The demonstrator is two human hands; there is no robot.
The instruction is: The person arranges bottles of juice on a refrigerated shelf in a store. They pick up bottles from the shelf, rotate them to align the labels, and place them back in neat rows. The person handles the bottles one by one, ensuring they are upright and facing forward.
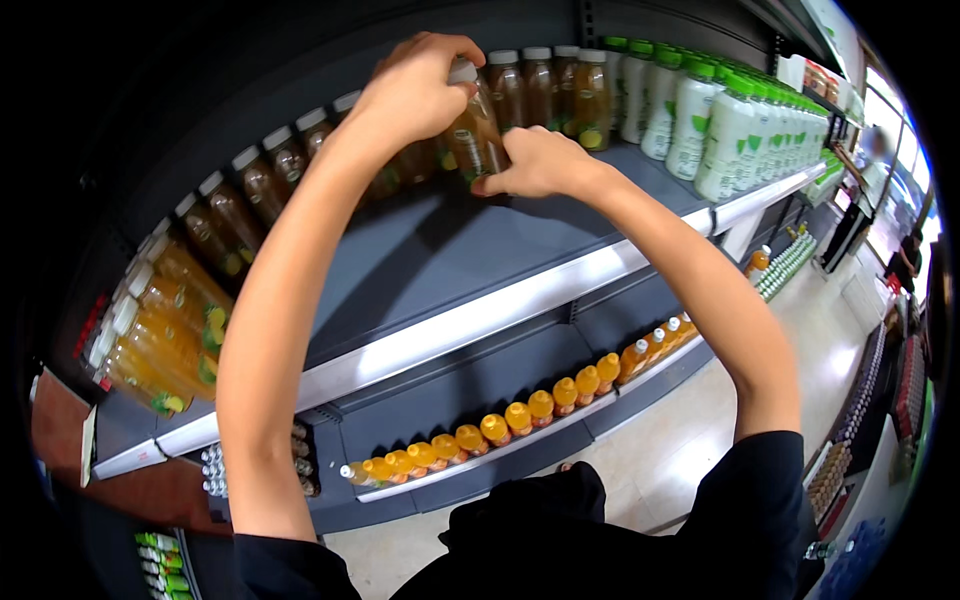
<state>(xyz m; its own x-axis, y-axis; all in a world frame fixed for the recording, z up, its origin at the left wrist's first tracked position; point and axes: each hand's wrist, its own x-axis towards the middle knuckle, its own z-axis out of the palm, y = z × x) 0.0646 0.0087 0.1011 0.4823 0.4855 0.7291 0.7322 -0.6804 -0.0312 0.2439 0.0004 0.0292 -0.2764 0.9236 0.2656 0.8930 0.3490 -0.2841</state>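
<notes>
A clear plastic bottle of brown drink (474, 139) with a white cap leans slightly above the dark grey shelf (450, 247). My left hand (424, 86) holds it near the cap, with fingers curled over the top. Low on the bottle's right side, my right hand (544, 161) grips it with the thumb near the base. Behind my hands, similar brown-drink bottles (506, 90) stand along the back of the shelf. My left forearm hides some of them. Whether the held bottle's base touches the shelf, I cannot tell.
White bottles with green caps (709, 127) fill the shelf's right end. Larger bottles of yellow drink (161, 330) stand at the left. Orange-drink bottles (517, 418) line the lower shelf's front. A white price rail (480, 322) edges the upper shelf. A person (855, 202) stands down the aisle.
</notes>
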